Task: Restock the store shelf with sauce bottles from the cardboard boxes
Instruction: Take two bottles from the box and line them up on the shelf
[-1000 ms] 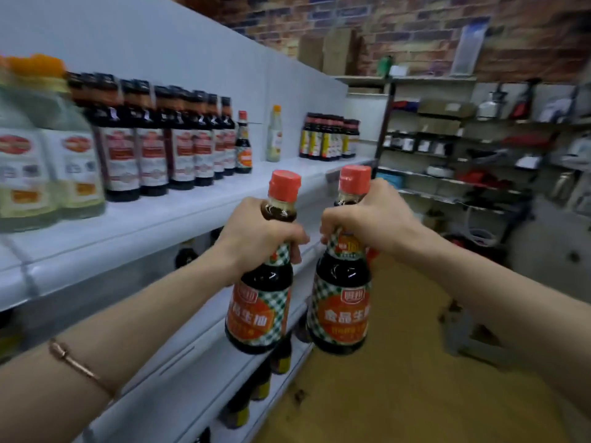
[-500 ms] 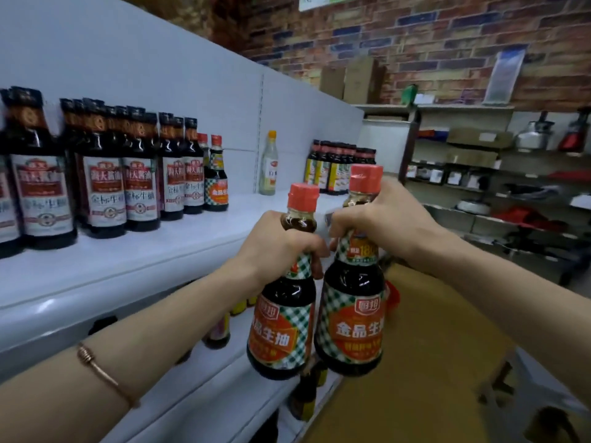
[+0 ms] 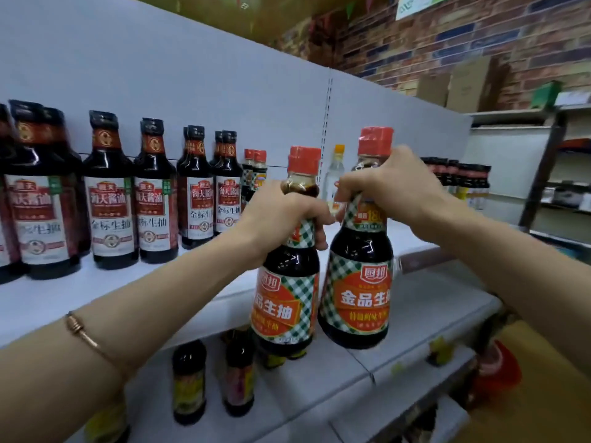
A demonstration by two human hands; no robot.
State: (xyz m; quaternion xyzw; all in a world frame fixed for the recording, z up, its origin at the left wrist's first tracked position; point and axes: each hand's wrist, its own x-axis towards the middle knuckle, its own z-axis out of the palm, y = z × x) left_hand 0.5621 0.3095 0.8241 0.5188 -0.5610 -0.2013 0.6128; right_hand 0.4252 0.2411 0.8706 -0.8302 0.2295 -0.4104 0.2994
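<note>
Left hand (image 3: 281,215) and right hand (image 3: 388,190), fingers curled tight round the necks of the left bottle (image 3: 286,292) and right bottle (image 3: 358,282), carry both upright in front of the upper shelf (image 3: 96,292), probably for setting beside the matching red-capped bottles (image 3: 256,174).

We hold one bottle (image 3: 285,282) in our left hand (image 3: 281,215), another bottle (image 3: 359,276) in our right hand (image 3: 391,183), shelf bottles (image 3: 134,199) standing left of them, lower-shelf bottles (image 3: 214,378) below.
</note>
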